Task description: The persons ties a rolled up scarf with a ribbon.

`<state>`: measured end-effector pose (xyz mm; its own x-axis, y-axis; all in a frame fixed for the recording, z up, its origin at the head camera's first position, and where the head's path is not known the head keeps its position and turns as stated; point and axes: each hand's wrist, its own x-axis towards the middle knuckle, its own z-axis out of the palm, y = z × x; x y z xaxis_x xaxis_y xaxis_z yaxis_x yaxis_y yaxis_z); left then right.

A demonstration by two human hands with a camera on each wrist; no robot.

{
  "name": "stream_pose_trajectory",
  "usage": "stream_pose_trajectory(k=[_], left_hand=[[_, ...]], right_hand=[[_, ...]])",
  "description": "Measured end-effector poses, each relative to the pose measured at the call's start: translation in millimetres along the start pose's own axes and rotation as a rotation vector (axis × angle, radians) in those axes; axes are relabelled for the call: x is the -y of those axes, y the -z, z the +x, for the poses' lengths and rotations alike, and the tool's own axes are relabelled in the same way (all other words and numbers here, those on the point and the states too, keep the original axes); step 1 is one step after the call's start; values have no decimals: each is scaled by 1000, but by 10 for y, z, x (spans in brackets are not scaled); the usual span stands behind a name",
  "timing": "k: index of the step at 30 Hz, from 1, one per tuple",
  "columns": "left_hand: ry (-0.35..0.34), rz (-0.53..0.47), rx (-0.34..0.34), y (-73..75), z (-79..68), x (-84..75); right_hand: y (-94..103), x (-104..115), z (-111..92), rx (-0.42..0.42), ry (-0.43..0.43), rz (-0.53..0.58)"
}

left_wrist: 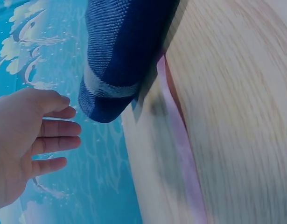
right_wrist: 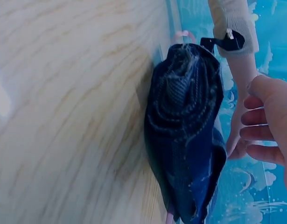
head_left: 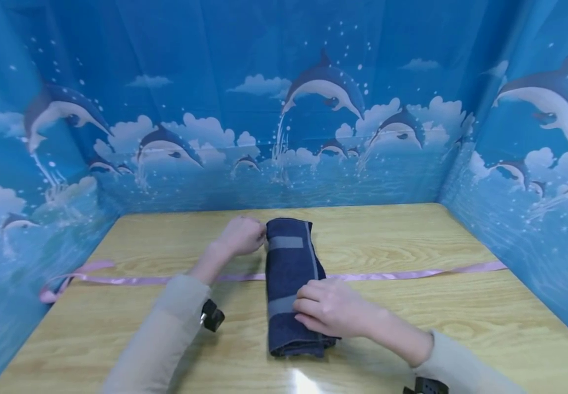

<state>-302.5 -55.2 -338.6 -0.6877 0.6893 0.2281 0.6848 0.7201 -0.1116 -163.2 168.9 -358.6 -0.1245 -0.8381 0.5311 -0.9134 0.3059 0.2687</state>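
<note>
A rolled dark blue denim-like cloth (head_left: pixel 291 273) with lighter grey-blue bands lies lengthwise on the wooden table, over a pink ribbon (head_left: pixel 382 275). Beside its far left end is my left hand (head_left: pixel 245 235); the left wrist view shows the fingers loosely bent, with nothing in them. My right hand (head_left: pixel 330 307) is over the near right side of the roll. In the right wrist view its fingers are relaxed and hold nothing, and the roll's near end (right_wrist: pixel 183 93) shows wound layers and a frayed edge. A loose flap hangs along the roll's right side.
The ribbon runs across the wooden table (head_left: pixel 412 235), its left end looped (head_left: pixel 52 287) at the table's left edge. Blue curtains (head_left: pixel 205 65) printed with dolphins stand behind and at both sides. Both wrists carry a black camera mount (head_left: pixel 212 316).
</note>
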Motion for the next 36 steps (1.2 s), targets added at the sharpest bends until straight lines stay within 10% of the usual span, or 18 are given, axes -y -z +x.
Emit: stream_pose_trajectory(k=[26,36], left_hand=[[-10,25,-59,241,-367,-82],[-29,78,34,182,-538,-47]], right_hand=[[196,-394,-429,-11,-321,-112],[280,-522,-671,311,-673,-115]])
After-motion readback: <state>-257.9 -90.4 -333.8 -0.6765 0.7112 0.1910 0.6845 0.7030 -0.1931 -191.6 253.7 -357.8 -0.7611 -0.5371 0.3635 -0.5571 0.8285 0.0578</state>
